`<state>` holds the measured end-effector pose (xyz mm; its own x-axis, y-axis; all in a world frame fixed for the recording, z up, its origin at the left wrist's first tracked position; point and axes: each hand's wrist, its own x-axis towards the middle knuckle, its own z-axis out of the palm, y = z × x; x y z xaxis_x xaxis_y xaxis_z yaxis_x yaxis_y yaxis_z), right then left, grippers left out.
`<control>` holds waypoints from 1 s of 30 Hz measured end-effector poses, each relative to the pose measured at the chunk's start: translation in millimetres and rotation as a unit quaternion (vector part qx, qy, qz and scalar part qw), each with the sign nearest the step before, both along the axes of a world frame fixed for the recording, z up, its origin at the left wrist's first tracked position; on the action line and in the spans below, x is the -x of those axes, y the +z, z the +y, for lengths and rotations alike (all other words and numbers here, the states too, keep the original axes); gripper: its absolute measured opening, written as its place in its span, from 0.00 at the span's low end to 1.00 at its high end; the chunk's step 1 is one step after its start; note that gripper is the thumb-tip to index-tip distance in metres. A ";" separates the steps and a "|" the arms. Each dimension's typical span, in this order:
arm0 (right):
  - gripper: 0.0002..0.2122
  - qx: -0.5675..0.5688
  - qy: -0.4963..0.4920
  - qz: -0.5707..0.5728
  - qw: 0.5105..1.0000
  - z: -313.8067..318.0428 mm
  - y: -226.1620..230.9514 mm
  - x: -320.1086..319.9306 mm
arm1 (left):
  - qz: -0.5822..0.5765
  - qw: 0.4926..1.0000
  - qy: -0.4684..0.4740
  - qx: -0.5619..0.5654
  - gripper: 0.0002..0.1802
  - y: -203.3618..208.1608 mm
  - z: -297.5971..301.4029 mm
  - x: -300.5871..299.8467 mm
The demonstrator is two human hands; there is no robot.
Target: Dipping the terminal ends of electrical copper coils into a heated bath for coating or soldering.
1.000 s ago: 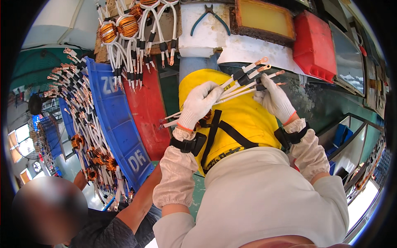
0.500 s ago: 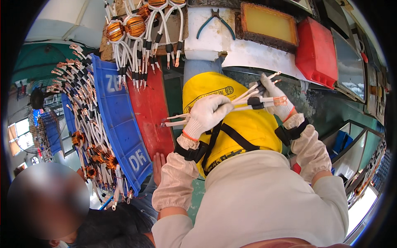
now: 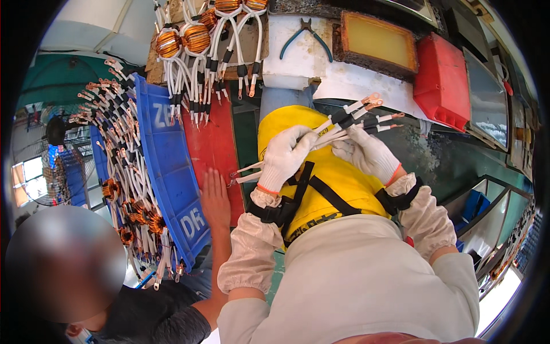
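Above my lap, a bundle of white cables [image 3: 327, 141] with black sleeves and copper lugs runs between my gloved hands. My left hand [image 3: 286, 156] is closed round the cables, whose thin tail ends stick out at its left. Fingers of my right hand [image 3: 368, 153] pinch the bundle nearer the lug ends, which point up and to the right. Behind the cables lies the yellow apron [image 3: 326, 192] I wear. What the cables join to inside my left hand is hidden.
A blue crate [image 3: 172, 166] holds many cables with copper-wound coils. Another person's hand [image 3: 216, 198] rests on a red board [image 3: 203, 135] at my left. Cutting pliers [image 3: 306, 37], a tray of yellowish material [image 3: 378, 43], a red bin [image 3: 440, 80] and coils [image 3: 196, 39] stand on the bench ahead.
My right hand has moved left and down along the bundle, off the lugs. The cable ends now fan out up and right. The other person's hand has slid up the red board.
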<state>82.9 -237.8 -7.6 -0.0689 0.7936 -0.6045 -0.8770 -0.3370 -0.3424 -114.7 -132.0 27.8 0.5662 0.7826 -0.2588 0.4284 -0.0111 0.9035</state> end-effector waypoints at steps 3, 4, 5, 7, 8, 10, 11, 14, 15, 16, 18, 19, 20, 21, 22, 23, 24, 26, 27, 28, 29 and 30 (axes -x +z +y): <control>0.10 0.000 0.028 0.033 0.999 8.5 -11.1 -9.0 | -0.008 0.999 -0.020 -0.026 0.12 -0.1 -1.3 2.5; 0.10 -0.017 0.009 0.041 0.999 10.5 -10.2 -5.9 | -0.008 0.996 -0.049 -0.070 0.12 0.0 -1.3 3.0; 0.10 -0.017 0.010 0.041 0.999 10.9 -9.4 -5.5 | -0.007 0.996 -0.048 -0.070 0.12 0.8 -2.2 3.0; 0.12 0.008 0.038 -0.029 0.999 7.6 -6.6 -9.2 | 0.036 0.989 -0.074 -0.125 0.12 2.9 -4.8 -1.8; 0.12 0.010 0.034 -0.032 0.999 4.9 -3.6 -9.5 | 0.050 0.989 -0.074 -0.114 0.13 1.7 -4.2 -3.1; 0.16 -0.008 0.040 -0.104 0.994 -1.6 7.7 -8.9 | 0.056 0.994 -0.058 -0.079 0.13 4.0 -3.6 -6.5; 0.16 -0.006 0.036 -0.107 0.994 -6.8 10.5 -15.1 | 0.066 0.996 -0.039 -0.044 0.14 4.4 -2.8 -8.0; 0.20 0.050 0.104 -0.198 0.973 -26.5 29.0 -41.3 | 0.075 0.991 -0.066 -0.094 0.13 0.3 0.0 -5.9; 0.22 0.046 0.210 -0.289 0.933 -39.4 34.8 -58.1 | 0.072 0.984 -0.092 -0.131 0.13 -0.4 1.9 -6.6; 0.21 0.040 0.331 -0.352 0.875 -41.8 56.3 -67.5 | 0.031 0.978 -0.082 -0.191 0.12 -8.4 -1.6 -6.2; 0.18 0.026 0.427 -0.369 0.825 -42.7 90.3 -84.3 | 0.021 0.952 -0.119 -0.280 0.09 -17.6 -2.3 -14.4; 0.18 0.002 0.396 -0.384 0.834 -44.1 104.4 -86.7 | 0.027 0.946 -0.111 -0.303 0.09 -22.1 -5.5 -17.4; 0.19 -0.030 0.341 -0.401 0.850 -47.1 110.2 -90.9 | 0.039 0.942 -0.099 -0.318 0.09 -24.8 -8.2 -22.0; 0.20 -0.054 0.304 -0.436 0.845 -45.7 115.4 -95.4 | 0.050 0.940 -0.087 -0.327 0.09 -25.2 -10.2 -25.5; 0.18 -0.089 0.252 -0.437 0.859 -40.4 112.5 -96.1 | 0.072 0.935 -0.086 -0.337 0.09 -22.9 -10.5 -25.6; 0.17 -0.121 0.198 -0.435 0.870 -33.5 108.4 -93.8 | 0.093 0.930 -0.085 -0.347 0.08 -20.3 -10.4 -21.4; 0.17 -0.127 0.202 -0.433 0.869 -25.7 108.5 -88.8 | 0.097 0.929 -0.079 -0.348 0.08 -19.1 -10.1 -18.3; 0.14 -0.139 0.123 -0.536 0.824 -6.0 111.0 -69.4 | 0.154 0.906 -0.100 -0.380 0.09 -19.1 -10.8 -13.2; 0.14 -0.146 0.127 -0.533 0.823 3.6 115.2 -58.7 | 0.159 0.906 -0.093 -0.382 0.09 -19.1 -12.8 -9.5; 0.14 -0.185 0.117 -0.567 0.794 12.4 120.5 -48.4 | 0.149 0.903 -0.086 -0.394 0.09 -20.2 -14.0 -9.2; 0.13 -0.223 0.106 -0.598 0.762 20.0 127.3 -37.6 | 0.139 0.900 -0.080 -0.406 0.09 -21.3 -15.5 -9.9; 0.14 -0.233 0.085 -0.583 0.774 28.4 139.5 -25.5 | 0.142 0.903 -0.079 -0.398 0.09 -22.0 -16.6 -7.6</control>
